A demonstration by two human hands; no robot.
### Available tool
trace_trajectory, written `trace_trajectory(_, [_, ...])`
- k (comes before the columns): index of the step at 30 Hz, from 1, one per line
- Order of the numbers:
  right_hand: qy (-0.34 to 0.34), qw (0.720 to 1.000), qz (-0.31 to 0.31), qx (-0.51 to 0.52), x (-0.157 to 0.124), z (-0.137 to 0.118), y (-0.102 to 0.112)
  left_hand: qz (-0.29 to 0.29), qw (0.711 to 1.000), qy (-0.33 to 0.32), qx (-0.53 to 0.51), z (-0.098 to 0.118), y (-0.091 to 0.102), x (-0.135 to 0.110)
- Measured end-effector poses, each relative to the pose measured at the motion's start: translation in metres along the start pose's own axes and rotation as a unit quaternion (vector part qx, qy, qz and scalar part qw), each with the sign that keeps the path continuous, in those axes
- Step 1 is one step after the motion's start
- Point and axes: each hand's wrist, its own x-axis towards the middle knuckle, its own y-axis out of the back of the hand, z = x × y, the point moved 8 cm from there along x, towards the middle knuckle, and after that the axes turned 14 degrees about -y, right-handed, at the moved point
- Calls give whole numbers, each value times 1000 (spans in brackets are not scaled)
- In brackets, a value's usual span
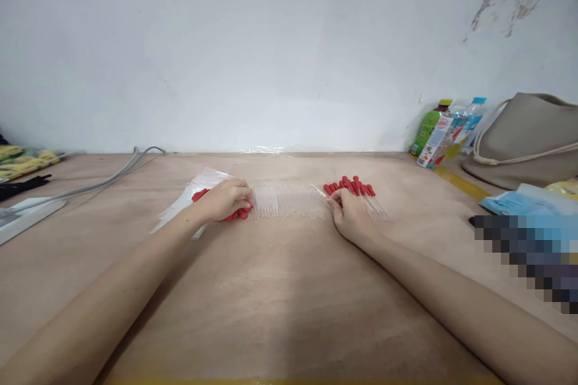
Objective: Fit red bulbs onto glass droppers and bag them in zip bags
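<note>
A row of clear glass droppers with red rubber bulbs lies flat on the wooden table, between my two hands. My left hand is curled over the red bulbs at the row's left end, its fingers closed on them. My right hand rests at the row's right end with its fingertips pinched at the glass tips. Just behind my right hand lies a second bunch of droppers with red bulbs. A clear plastic bag lies under my left hand and wrist.
At the back right stand a green bottle, a clear bottle with a blue cap and a small carton, beside a beige bag. Blue packets lie at the right edge. A grey cable and yellow packs lie at the left.
</note>
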Motion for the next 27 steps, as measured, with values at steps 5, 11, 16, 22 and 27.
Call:
trace_trajectory(5, [82,994,-12,66,-4,-11,1,51,999,-3,-5,2,10,1])
trace_trajectory(11, [146,988,-10,50,-11,-19,-3,193,978,7,-84,44,13,15])
trace_trajectory(16, [135,989,-38,54,-15,-20,-4,180,972,-16,-149,88,-21,27])
trace_trajectory(22, [170,984,-54,18,-22,-30,-4,218,964,47,-143,79,-24,22])
trace_trajectory(27, [198,979,-56,12,-25,-35,-7,233,960,36,-153,77,-26,21])
